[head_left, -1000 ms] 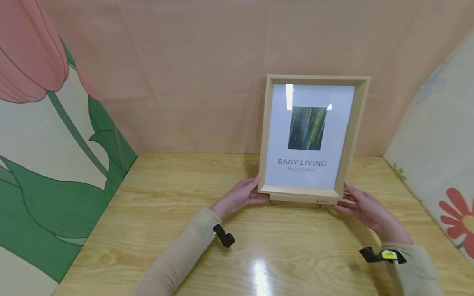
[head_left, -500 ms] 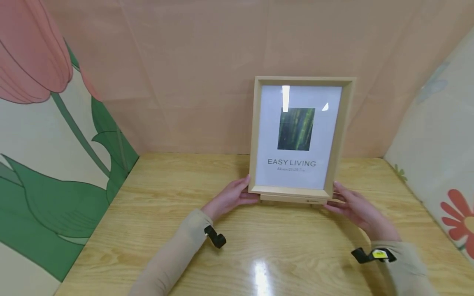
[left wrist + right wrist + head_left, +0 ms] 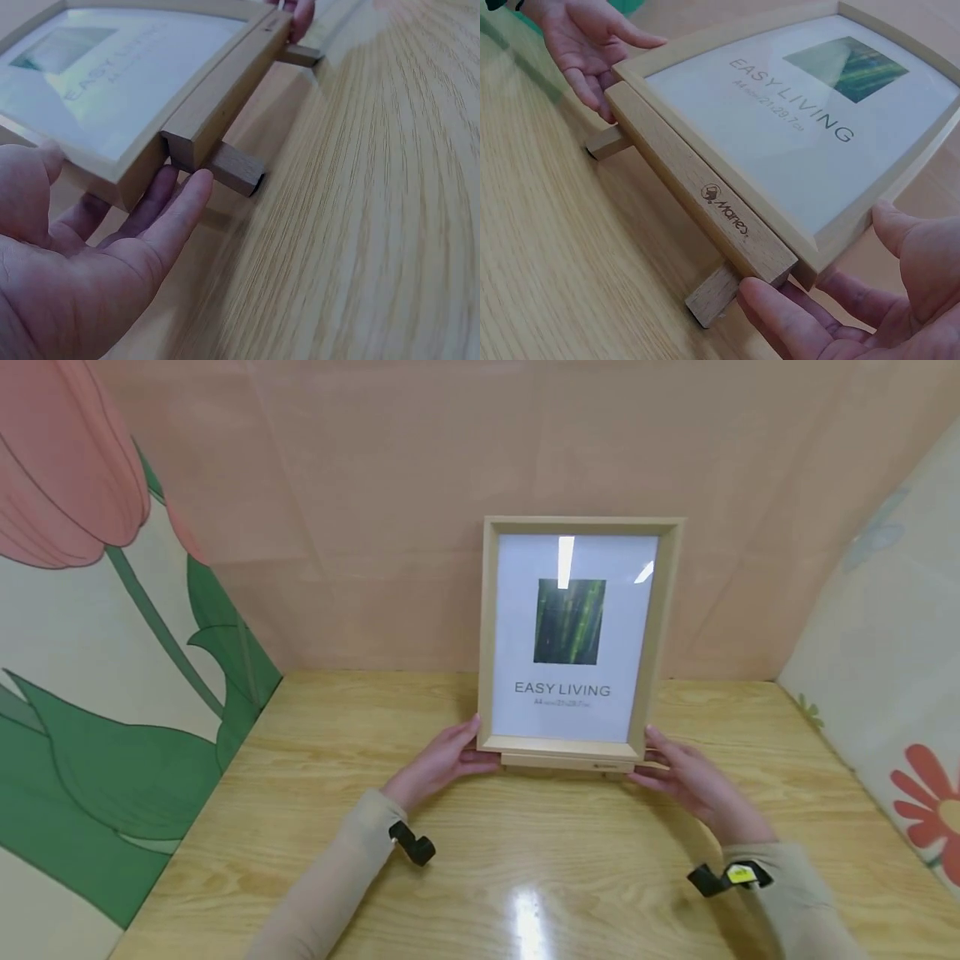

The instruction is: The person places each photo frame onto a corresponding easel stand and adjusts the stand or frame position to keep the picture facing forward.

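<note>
A pale wooden picture frame [image 3: 566, 747] leans upright on a small wooden easel [image 3: 562, 762]. Behind its glass is a white sheet with a green picture and the words "EASY LIVING". My left hand [image 3: 442, 758] holds the lower left corner, thumb at the frame's side and fingers around the end of the easel's ledge [image 3: 232, 97]. At the lower right corner my right hand [image 3: 693, 781] grips likewise, its thumb [image 3: 892, 225] against the frame's edge. Short easel feet [image 3: 712, 295] stick out below the ledge onto the table. The easel's back is hidden.
The wood-grain table [image 3: 555, 852] ends at a pinkish backdrop [image 3: 375, 527] just behind the frame. A tulip-patterned panel [image 3: 142, 777] stands on the left, a flower-patterned one [image 3: 862, 677] on the right. Black straps [image 3: 412, 843] sit on both wrists.
Frame and easel have slid left along the table together, with both hands moving along at the lower corners. The grip looks the same throughout.
</note>
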A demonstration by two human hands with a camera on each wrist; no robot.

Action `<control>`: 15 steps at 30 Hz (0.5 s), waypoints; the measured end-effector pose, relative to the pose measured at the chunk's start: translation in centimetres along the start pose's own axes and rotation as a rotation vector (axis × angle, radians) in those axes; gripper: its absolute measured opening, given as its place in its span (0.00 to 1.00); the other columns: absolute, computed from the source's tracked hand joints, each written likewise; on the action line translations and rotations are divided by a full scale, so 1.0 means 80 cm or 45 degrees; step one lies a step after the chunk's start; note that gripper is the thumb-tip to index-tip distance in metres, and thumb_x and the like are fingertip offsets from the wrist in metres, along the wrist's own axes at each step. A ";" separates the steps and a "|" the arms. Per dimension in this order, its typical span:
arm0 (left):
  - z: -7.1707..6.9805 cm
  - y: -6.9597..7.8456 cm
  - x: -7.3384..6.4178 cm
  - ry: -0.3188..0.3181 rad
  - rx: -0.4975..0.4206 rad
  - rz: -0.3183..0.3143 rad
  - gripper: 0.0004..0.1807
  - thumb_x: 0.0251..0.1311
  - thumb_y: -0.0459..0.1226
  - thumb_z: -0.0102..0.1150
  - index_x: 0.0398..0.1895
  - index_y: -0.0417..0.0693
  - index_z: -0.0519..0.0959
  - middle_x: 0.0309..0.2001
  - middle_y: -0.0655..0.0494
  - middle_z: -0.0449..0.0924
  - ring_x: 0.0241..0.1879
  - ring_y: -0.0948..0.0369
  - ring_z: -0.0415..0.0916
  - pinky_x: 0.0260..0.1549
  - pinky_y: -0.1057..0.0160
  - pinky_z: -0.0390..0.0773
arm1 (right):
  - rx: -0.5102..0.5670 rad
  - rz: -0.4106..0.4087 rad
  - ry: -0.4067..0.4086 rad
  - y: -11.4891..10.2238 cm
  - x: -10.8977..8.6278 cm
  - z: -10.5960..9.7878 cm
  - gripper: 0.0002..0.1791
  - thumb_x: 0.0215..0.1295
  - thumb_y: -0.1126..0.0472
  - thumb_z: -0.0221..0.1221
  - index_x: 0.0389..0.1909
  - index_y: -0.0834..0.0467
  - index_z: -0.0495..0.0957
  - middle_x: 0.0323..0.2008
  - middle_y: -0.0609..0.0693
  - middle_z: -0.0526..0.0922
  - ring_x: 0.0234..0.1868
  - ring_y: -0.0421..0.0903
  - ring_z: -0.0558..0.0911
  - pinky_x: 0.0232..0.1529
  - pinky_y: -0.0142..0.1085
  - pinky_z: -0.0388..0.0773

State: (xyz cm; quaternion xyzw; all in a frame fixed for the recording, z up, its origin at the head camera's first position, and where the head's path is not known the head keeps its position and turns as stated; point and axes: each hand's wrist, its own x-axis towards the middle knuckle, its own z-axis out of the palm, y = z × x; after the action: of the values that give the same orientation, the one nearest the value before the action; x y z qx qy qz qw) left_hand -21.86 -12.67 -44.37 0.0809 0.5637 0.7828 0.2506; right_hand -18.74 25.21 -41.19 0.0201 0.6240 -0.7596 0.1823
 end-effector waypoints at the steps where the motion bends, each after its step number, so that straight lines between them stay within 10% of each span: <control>1: -0.003 0.000 -0.002 0.002 0.003 0.002 0.34 0.70 0.54 0.43 0.66 0.35 0.62 0.54 0.33 0.74 0.51 0.43 0.76 0.53 0.50 0.76 | -0.006 0.002 -0.001 0.000 0.001 0.004 0.19 0.73 0.49 0.48 0.47 0.63 0.70 0.43 0.56 0.77 0.45 0.52 0.81 0.57 0.51 0.71; 15: -0.030 0.004 -0.027 0.073 -0.012 0.024 0.35 0.69 0.55 0.44 0.65 0.34 0.63 0.56 0.32 0.72 0.53 0.42 0.74 0.52 0.51 0.77 | -0.045 0.041 -0.014 0.004 0.010 0.039 0.27 0.73 0.46 0.48 0.55 0.67 0.62 0.46 0.57 0.73 0.46 0.52 0.80 0.59 0.50 0.69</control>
State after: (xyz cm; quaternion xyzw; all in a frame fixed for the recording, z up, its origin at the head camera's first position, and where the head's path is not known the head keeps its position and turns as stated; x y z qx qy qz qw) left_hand -21.11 -15.80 -44.55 0.0624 0.5663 0.7898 0.2273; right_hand -18.79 21.97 -41.03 0.0226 0.6358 -0.7456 0.1984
